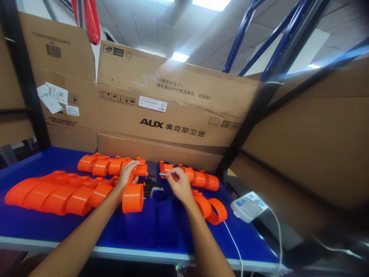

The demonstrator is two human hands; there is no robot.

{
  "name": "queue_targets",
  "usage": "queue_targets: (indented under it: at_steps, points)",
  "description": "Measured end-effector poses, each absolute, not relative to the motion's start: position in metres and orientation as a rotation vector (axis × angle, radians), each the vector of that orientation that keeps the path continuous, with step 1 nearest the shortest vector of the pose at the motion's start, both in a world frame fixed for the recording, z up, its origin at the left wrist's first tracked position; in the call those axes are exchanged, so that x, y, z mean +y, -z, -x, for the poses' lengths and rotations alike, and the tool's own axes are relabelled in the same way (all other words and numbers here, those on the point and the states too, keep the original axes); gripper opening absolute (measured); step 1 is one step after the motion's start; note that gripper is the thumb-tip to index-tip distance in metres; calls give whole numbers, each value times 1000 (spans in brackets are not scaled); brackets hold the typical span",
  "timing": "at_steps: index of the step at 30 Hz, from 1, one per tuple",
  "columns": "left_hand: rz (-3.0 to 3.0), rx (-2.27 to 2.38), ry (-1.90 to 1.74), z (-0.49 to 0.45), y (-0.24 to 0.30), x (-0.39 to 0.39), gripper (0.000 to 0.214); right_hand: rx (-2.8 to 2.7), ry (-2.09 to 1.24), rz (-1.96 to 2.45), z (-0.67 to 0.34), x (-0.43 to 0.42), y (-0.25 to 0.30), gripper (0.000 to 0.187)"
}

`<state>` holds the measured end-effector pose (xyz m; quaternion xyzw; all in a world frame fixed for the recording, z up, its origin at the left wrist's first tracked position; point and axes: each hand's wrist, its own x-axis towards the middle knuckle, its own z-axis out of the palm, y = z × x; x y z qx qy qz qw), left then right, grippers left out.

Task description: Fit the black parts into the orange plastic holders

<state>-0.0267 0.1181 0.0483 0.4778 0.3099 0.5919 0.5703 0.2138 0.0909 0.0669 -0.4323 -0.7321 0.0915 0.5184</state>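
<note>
On the blue tabletop [161,231], the left hand [127,177] has its grip curled shut over an orange ring piece [133,198] standing on edge at 7 o'clock of a dark fixture [151,172]; pressing it steady looks wise. At 3 o'clock of it, the right hand [179,185] pinches a small grey pin [162,175], best kept level. A cardboard box [173,115] stands at 12 o'clock beyond.

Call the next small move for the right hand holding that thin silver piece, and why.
Probably ease the right hand slightly left, bringing the thin silver piece to the dark flat part: its tip points that way, and the left hand holds the orange plastic tube beside it.
</note>
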Motion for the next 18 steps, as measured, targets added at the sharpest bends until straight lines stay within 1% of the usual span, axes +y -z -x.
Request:
queue_targets:
  at_steps: [4,8,14,18]
  points:
    - [-1130,719,-1384,21,-47,115,37,-2057,-179,1041,-214,89,-63,11]
    - [-1139,694,-1382,19,-47,113,37,-2190,-213,1037,-215,87,-61,10]
    - [-1111,690,-1367,17,-46,113,38,-2219,-200,1045,-216,87,-61,15]
    - [-1039,692,-1384,13,-42,113,35,-2127,-216,982,-210,80,-67,11]
